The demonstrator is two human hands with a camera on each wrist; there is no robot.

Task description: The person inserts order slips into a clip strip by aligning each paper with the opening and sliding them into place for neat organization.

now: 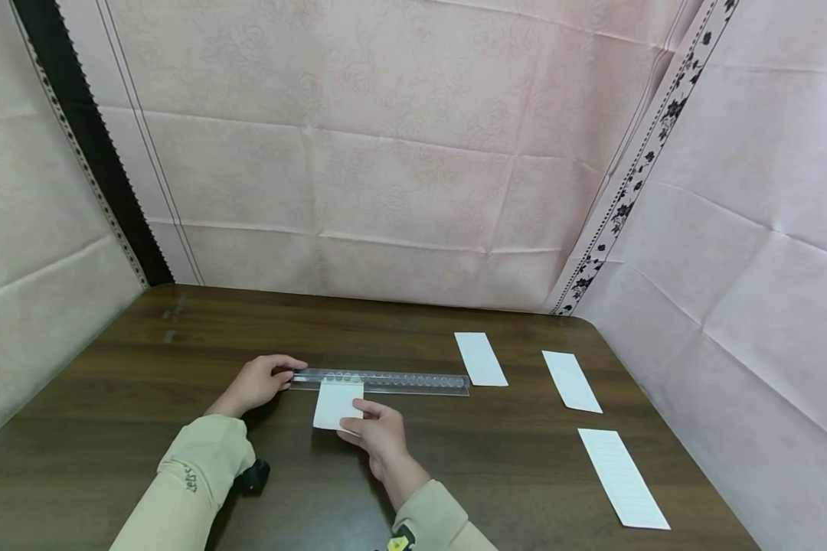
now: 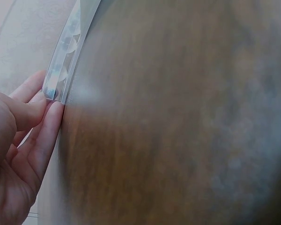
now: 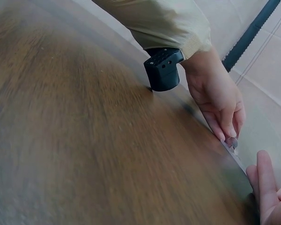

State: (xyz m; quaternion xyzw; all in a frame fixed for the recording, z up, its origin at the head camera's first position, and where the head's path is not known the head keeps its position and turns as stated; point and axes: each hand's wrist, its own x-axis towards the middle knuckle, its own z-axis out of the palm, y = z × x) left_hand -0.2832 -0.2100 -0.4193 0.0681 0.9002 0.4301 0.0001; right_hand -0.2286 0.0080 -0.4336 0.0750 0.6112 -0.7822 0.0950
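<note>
A long clear plastic strip (image 1: 413, 381) with a row of round shapes along it lies crosswise on the table. My left hand (image 1: 262, 383) pinches its left end between thumb and fingers; the left wrist view shows this grip on the strip (image 2: 61, 70) up close. A white paper card (image 1: 336, 404) has its top edge at the strip, left of its middle, and slants toward me. My right hand (image 1: 379, 438) pinches this card at its lower right edge, thumb over the front. The right wrist view shows part of my right hand (image 3: 271, 197) in the lower corner.
Three more white paper cards lie on the brown wooden table (image 1: 496, 474): one card (image 1: 481, 359) by the strip's right end, another card (image 1: 572, 382) farther right, and a longer lined card (image 1: 623, 478) nearer me. Pale cloth walls (image 1: 386, 153) surround the table's back and sides.
</note>
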